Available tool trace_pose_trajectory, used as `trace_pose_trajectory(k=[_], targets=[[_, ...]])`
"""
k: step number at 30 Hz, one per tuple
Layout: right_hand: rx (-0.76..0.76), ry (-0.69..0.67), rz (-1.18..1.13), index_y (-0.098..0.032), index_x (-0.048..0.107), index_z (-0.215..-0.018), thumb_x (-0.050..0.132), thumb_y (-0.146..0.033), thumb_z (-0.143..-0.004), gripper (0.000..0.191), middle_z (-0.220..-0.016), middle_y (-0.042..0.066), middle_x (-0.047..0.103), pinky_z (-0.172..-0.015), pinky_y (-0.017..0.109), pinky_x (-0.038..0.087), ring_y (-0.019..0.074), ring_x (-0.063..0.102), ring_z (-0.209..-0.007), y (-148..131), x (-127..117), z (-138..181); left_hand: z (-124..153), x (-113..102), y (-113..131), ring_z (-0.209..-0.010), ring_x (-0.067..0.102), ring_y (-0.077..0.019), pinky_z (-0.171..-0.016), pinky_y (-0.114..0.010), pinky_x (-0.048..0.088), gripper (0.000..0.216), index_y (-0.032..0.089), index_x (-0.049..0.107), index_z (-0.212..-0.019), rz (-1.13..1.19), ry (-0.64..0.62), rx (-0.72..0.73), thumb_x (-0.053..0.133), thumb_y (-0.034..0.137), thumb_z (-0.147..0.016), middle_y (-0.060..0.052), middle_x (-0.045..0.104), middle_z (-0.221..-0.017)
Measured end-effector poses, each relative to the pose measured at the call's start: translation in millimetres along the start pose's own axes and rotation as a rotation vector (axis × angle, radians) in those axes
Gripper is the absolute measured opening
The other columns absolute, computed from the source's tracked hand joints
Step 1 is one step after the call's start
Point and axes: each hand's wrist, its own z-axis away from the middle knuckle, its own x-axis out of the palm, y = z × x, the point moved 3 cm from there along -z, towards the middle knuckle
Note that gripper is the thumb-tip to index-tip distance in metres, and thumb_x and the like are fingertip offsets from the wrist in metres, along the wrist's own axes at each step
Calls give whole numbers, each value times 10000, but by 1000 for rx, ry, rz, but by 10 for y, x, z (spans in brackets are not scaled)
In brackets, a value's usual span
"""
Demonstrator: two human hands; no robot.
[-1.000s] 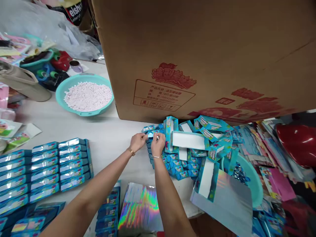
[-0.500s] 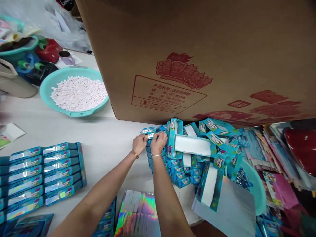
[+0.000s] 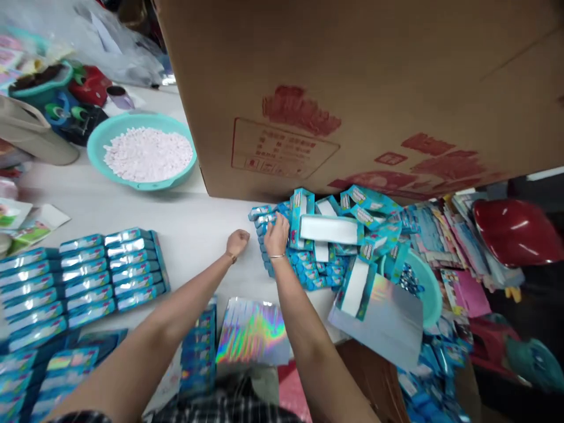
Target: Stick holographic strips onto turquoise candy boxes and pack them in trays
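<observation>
Right hand (image 3: 277, 235) pinches a small blue carton (image 3: 265, 218) atop the blue carton pile (image 3: 317, 267) below the large cardboard box (image 3: 352, 88), left hand (image 3: 237, 242) fisted empty on the white table (image 3: 198, 235) at its 9 o'clock, pellet-filled teal basin (image 3: 143, 154) toward 10 o'clock.
</observation>
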Motion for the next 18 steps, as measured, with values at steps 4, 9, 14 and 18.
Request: trace_pose_trajectory(k=[4, 9, 14, 18], targets=[[-94, -278, -172, -198, 561, -1222, 391, -233, -968, 307, -1154, 90, 627, -971, 319, 430, 186, 562, -1121, 95, -437, 1157, 798, 168, -199, -1053, 594, -275, -891, -342, 430, 313, 169, 682, -999, -282, -218, 91, 636, 383, -776, -127, 680, -1067], [102, -321, -76, -191, 658, -952, 448, -233, -917, 216, -894, 71, 684, -770, 320, 522, 206, 650, -860, 587, -749, 2493, 1565, 613, -203, -1213, 427, -388, -997, -479, 334, 667, 130, 632, -1114, -586, -345, 219, 873, 286, -512, -218, 547, -1242], [145, -213, -9, -202, 655, -1012, 517, -198, -841, 220, -949, 108, 668, -823, 425, 518, 271, 626, -929, 807, -735, 2904, 1727, 802, -124, -1199, 441, -382, -982, -467, 350, 465, 108, 656, -1058, -699, -405, 308, 801, 251, -640, -238, 567, -1204], [59, -227, -14, -198, 594, -1218, 602, -169, -776, 444, -1266, 146, 589, -996, 495, 424, 314, 512, -1212, 708, -681, 2840, 1827, 694, -43, -1049, 574, -325, -866, -385, 432, 251, 135, 692, -956, -655, -439, 343, 673, 277, -750, -187, 660, -1052]])
